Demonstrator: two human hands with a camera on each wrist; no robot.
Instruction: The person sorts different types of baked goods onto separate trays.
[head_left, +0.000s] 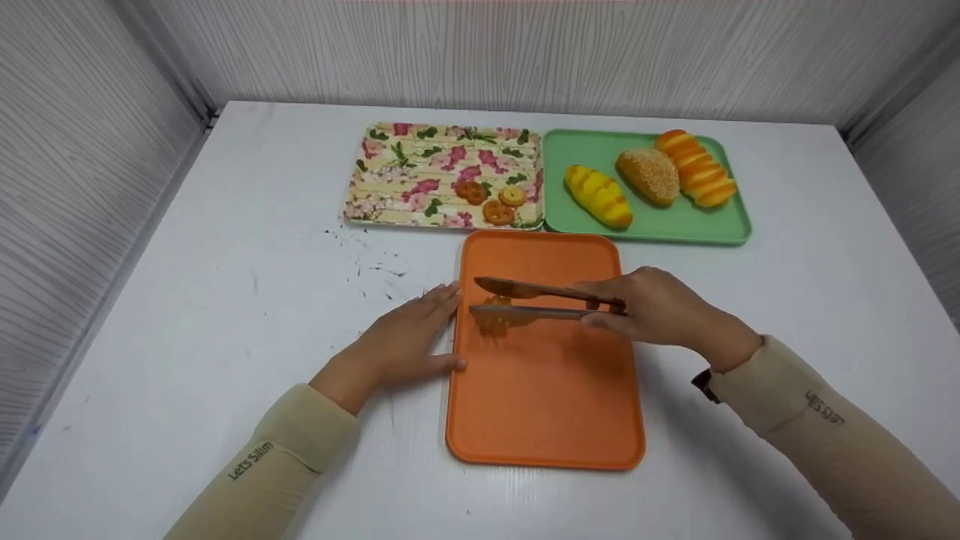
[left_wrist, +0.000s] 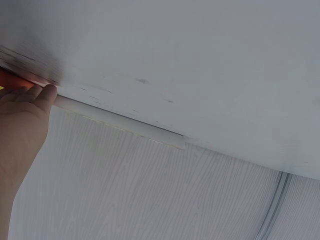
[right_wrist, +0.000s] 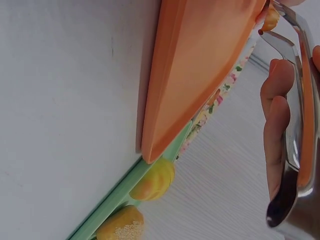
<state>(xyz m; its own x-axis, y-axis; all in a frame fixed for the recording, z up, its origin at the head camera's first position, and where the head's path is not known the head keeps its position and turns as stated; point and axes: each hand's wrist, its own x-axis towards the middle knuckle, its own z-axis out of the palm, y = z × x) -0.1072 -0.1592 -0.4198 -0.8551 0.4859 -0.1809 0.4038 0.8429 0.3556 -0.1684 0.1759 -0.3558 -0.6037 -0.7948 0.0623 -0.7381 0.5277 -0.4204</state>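
Observation:
My right hand (head_left: pixel 664 307) grips metal tongs (head_left: pixel 547 311) over the orange tray (head_left: pixel 547 405), their arms spread and tips pointing left. A small golden-brown piece of pastry (head_left: pixel 493 324) shows at the tips, partly hidden by the tong arms. In the right wrist view, the pastry (right_wrist: pixel 270 19) appears between the tips of the tongs (right_wrist: pixel 295 115), with curled fingers (right_wrist: pixel 277 120) along one arm. At the tray's left edge, my left hand (head_left: pixel 405 337) lies with fingers extended and fingertips at the rim. The left wrist view catches only part of that hand (left_wrist: pixel 22 120).
Behind the orange tray, a floral tray (head_left: pixel 405 176) carries two pretzels (head_left: pixel 470 193) and a round cookie (head_left: pixel 512 196). Beside it, a green tray (head_left: pixel 660 229) bears a yellow bread (head_left: pixel 598 196), a seeded bun (head_left: pixel 649 176) and a sliced orange loaf (head_left: pixel 696 169). Wood-grain panels (head_left: pixel 525 60) surround the white table.

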